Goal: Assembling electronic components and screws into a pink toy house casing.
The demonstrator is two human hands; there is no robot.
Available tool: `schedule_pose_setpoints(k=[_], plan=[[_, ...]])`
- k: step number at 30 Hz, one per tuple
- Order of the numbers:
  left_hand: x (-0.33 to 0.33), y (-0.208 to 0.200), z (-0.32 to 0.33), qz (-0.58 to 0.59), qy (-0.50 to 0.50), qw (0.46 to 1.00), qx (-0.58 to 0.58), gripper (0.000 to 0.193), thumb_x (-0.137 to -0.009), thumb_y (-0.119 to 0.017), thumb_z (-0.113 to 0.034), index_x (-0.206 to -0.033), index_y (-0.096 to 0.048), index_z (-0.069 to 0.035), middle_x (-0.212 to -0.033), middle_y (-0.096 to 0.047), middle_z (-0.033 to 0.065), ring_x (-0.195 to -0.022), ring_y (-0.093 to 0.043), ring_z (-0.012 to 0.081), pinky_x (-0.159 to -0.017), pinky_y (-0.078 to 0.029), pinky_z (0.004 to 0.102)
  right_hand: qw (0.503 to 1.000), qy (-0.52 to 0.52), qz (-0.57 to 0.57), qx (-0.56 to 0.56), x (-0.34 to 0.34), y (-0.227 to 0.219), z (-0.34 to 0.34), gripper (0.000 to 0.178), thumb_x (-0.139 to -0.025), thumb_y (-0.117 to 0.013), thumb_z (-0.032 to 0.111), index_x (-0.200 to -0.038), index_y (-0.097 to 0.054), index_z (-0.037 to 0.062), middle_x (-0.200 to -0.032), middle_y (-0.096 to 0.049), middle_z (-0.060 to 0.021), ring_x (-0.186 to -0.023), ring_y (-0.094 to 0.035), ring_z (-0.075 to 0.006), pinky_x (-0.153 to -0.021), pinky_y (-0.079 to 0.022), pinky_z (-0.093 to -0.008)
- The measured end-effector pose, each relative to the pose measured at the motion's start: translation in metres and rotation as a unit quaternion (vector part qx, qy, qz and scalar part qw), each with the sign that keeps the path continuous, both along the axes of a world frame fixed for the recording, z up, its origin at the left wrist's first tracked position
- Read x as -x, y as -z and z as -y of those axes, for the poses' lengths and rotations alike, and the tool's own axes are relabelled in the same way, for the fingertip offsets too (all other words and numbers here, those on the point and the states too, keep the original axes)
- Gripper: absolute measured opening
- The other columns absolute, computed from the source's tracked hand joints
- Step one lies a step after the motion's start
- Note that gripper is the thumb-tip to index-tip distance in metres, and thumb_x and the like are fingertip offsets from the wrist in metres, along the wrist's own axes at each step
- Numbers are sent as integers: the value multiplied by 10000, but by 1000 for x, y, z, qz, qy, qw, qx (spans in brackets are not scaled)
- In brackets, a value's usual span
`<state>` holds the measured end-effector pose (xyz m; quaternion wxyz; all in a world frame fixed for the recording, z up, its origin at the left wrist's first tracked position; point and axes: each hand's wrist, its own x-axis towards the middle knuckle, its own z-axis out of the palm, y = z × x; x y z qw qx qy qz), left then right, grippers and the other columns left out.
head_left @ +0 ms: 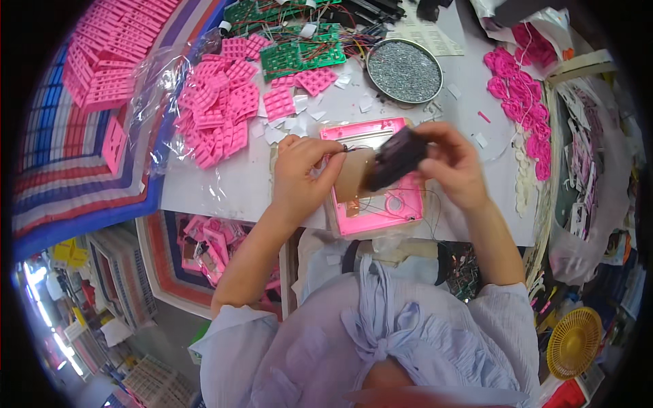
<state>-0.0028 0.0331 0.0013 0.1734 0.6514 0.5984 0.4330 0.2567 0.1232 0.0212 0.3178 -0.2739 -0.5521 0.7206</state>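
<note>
On the table in front of me lies a pink plastic frame, a rectangular housing with thin wires running over its lower part. My right hand grips a dark, box-shaped black part, tilted and blurred, above the frame. Under it a flat brown piece covers part of the frame's opening. My left hand is closed in a pinch at the frame's upper left, by the brown piece's corner. A small dark bit shows at its fingertips, too small to name.
Pink keypad pieces are heaped at the left, near green circuit boards with wires. A round tin of small metal screws stands behind the frame. Bright pink coiled bundles lie at the right. Pink parts fill a bin below.
</note>
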Motion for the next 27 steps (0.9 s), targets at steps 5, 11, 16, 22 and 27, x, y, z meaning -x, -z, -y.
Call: schedule_pose_setpoints(k=[5, 11, 16, 22, 27], plan=[[8, 4, 2, -29, 32, 999, -5, 90, -833, -745, -141, -910, -716, -104, -834, -711, 23, -782, -649, 212, -852, -392, 377, 929, -59, 285, -229, 18, -7, 7, 519, -809, -735, 85, -1304, -584, 42, -1105, -635, -107, -881, -662, -189, -749, -538, -304], [13, -9, -7, -130, 128, 982, -36, 107, -827, -755, -132, -907, -687, -111, -883, -687, 10, -833, -628, 198, -859, -410, 386, 826, -64, 305, -470, 27, -17, 9, 563, -732, -782, 95, -1266, -606, 60, -1164, -614, -137, -1075, -592, -333, -911, -517, -406], [16, -24, -16, -228, 191, 954, -42, 162, -786, -761, -148, -909, -666, -103, -903, -639, 22, -896, -618, 201, -892, -436, 408, 829, -115, 221, -500, 35, -4, -5, 563, -705, -788, 93, -1240, -615, 70, -1185, -607, -135, -1102, -575, -346, -939, -505, -437], [16, -37, -18, -316, 224, 919, -75, 133, -760, -674, -141, -881, -640, -96, -872, -599, 23, -861, -604, 215, -867, -466, 385, 824, -148, 203, -508, 39, 2, -11, 518, -736, -788, 139, -1221, -618, 72, -1152, -611, -124, -1092, -577, -336, -912, -508, -429], [16, -41, -19, -340, 240, 909, -41, 148, -759, -637, -135, -895, -643, -78, -887, -608, 41, -868, -617, 217, -792, -482, 367, 791, -170, 230, -540, 43, -6, -11, 453, -766, -766, 169, -1189, -626, 87, -1145, -609, -101, -1057, -578, -325, -879, -510, -427]])
